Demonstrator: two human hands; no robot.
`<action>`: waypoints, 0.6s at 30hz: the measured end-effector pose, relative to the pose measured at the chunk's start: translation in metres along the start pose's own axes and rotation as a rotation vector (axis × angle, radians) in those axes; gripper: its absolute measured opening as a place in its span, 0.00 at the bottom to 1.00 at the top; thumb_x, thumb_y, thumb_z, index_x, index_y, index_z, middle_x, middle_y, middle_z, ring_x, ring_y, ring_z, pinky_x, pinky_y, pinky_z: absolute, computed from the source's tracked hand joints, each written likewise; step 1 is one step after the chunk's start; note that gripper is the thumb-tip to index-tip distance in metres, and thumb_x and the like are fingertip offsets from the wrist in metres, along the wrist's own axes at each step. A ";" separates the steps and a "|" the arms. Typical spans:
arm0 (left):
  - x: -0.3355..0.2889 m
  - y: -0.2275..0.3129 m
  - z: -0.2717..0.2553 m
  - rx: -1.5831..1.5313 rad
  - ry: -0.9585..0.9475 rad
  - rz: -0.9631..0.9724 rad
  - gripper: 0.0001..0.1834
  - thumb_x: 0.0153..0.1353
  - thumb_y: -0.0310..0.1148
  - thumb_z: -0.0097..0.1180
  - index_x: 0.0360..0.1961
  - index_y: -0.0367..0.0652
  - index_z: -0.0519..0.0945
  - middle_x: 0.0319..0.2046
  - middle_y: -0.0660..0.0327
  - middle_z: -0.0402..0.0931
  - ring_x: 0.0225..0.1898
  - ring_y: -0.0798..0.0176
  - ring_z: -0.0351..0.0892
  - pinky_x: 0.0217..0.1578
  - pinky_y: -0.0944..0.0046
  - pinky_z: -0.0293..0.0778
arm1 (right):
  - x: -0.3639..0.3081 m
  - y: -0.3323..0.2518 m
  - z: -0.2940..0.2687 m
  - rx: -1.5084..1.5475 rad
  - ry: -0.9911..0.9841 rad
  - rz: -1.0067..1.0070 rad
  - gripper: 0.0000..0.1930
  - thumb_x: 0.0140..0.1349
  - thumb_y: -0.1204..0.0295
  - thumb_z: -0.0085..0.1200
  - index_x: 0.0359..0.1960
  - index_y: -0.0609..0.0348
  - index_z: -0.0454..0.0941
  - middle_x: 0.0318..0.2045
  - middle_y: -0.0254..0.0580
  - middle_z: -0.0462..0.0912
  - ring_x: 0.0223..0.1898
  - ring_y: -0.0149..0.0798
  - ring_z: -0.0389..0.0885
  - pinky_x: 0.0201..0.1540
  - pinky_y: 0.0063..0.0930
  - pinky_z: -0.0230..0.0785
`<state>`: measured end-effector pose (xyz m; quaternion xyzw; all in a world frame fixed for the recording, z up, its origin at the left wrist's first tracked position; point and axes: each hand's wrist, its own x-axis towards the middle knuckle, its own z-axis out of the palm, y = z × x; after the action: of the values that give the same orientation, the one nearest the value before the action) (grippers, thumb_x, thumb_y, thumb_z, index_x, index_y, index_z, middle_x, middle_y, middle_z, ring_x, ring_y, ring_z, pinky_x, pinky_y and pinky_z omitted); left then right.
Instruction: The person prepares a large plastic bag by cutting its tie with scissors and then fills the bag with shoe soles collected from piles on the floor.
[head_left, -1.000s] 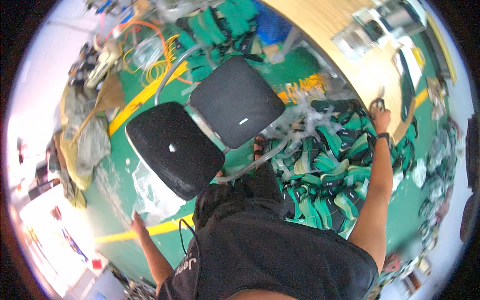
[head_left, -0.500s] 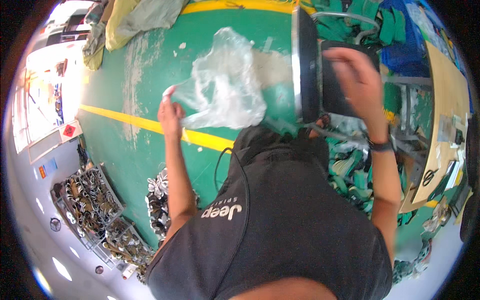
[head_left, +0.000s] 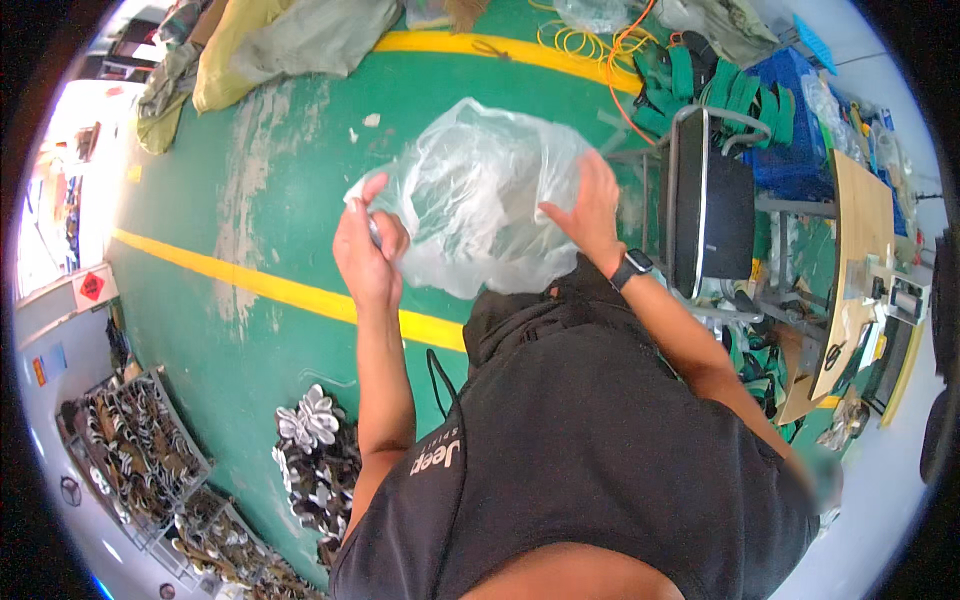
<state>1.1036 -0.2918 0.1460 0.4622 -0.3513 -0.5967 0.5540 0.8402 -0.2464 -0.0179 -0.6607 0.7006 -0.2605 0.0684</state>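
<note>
A clear, whitish plastic bag [head_left: 475, 190] hangs crumpled and puffed out in front of me, above the green floor. My left hand [head_left: 372, 240] is closed on the gathered left edge of this bag, thumb against the fingers. At the bag's right side, my right hand [head_left: 590, 205] lies against the film, with thumb and fingers apart. Some of its fingertips are blurred by the plastic, and I see no firm grip there. A dark watch [head_left: 630, 268] is on my right wrist.
A black padded chair [head_left: 720, 210] stands at my right, beside a wooden-topped table [head_left: 865, 230]. Dark and white pieces [head_left: 315, 440] are heaped on the floor at lower left, near loaded racks [head_left: 140, 450]. Sacks [head_left: 300, 45] lie at the far left; green bundles [head_left: 740, 95] sit far right.
My right hand has left the chair and come to the bag's right side. The bag looks wider and fuller. My left hand keeps its hold, and the view has shifted.
</note>
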 end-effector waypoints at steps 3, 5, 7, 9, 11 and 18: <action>0.012 0.008 0.017 -0.063 -0.090 -0.029 0.23 0.71 0.41 0.32 0.54 0.32 0.68 0.07 0.71 0.52 0.10 0.76 0.47 0.14 0.73 0.48 | 0.040 0.015 0.032 -0.223 0.061 0.315 0.58 0.37 0.46 0.68 0.61 0.74 0.49 0.56 0.67 0.64 0.57 0.59 0.64 0.57 0.43 0.59; 0.024 0.006 0.028 -0.062 -0.160 -0.048 0.23 0.70 0.41 0.33 0.55 0.32 0.67 0.07 0.71 0.53 0.10 0.76 0.48 0.14 0.73 0.48 | 0.050 0.020 0.059 -0.014 -0.304 0.512 0.57 0.37 0.47 0.68 0.60 0.75 0.50 0.51 0.66 0.70 0.51 0.58 0.71 0.51 0.41 0.65; 0.042 0.007 0.041 -0.075 -0.218 -0.099 0.23 0.70 0.41 0.35 0.55 0.32 0.67 0.06 0.71 0.54 0.09 0.75 0.49 0.13 0.72 0.49 | 0.057 0.047 0.115 0.150 -0.444 0.563 0.47 0.40 0.48 0.66 0.53 0.74 0.60 0.41 0.61 0.76 0.41 0.54 0.77 0.43 0.37 0.69; 0.064 0.007 0.049 -0.035 -0.215 -0.158 0.22 0.69 0.40 0.36 0.53 0.32 0.68 0.06 0.70 0.54 0.09 0.75 0.49 0.13 0.72 0.49 | 0.060 0.073 0.173 0.340 -0.415 0.524 0.36 0.42 0.47 0.64 0.38 0.71 0.71 0.29 0.56 0.80 0.33 0.50 0.80 0.36 0.34 0.71; 0.097 0.005 0.057 -0.017 -0.208 -0.217 0.20 0.68 0.39 0.38 0.49 0.31 0.71 0.07 0.68 0.57 0.09 0.75 0.51 0.12 0.73 0.51 | 0.083 0.078 0.198 0.615 -0.389 0.549 0.32 0.42 0.42 0.61 0.22 0.67 0.74 0.22 0.55 0.78 0.30 0.50 0.80 0.33 0.36 0.70; 0.223 0.016 0.127 0.069 -0.299 -0.416 0.19 0.68 0.37 0.38 0.44 0.29 0.72 0.10 0.64 0.63 0.07 0.76 0.53 0.10 0.75 0.51 | 0.203 0.060 0.269 0.345 -0.489 0.449 0.53 0.39 0.34 0.58 0.53 0.71 0.57 0.43 0.52 0.76 0.50 0.50 0.70 0.45 0.48 0.62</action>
<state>0.9989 -0.5257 0.1658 0.4497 -0.3467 -0.7472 0.3454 0.8812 -0.5161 -0.2248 -0.5120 0.7369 -0.1879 0.3994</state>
